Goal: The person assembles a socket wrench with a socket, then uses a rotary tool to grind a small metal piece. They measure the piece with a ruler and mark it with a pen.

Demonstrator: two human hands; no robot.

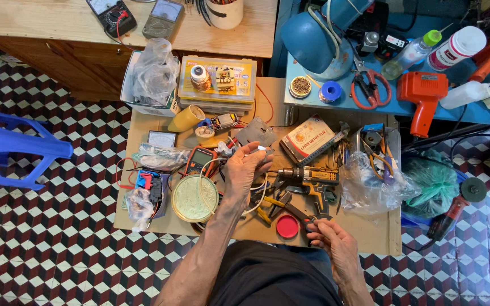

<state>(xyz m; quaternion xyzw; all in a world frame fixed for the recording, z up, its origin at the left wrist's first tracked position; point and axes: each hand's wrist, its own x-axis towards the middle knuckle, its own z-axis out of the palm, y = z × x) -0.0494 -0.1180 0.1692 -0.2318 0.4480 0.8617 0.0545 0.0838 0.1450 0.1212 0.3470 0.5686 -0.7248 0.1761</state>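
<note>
Right hand (336,238) by red lid (287,226); cordless drill (307,177), multimeter (199,160) crowd left hand (245,170)

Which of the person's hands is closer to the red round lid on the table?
The right. The right hand lies just beside the red lid, pinching a red-handled tool. The left hand is raised farther up the table, holding white wire.

The left hand (245,167) is stretched far forward on a bare, extended arm, fingers curled in a pinching grip. The right hand (333,235) stays near the body, low right, fingertips closed together.
</note>
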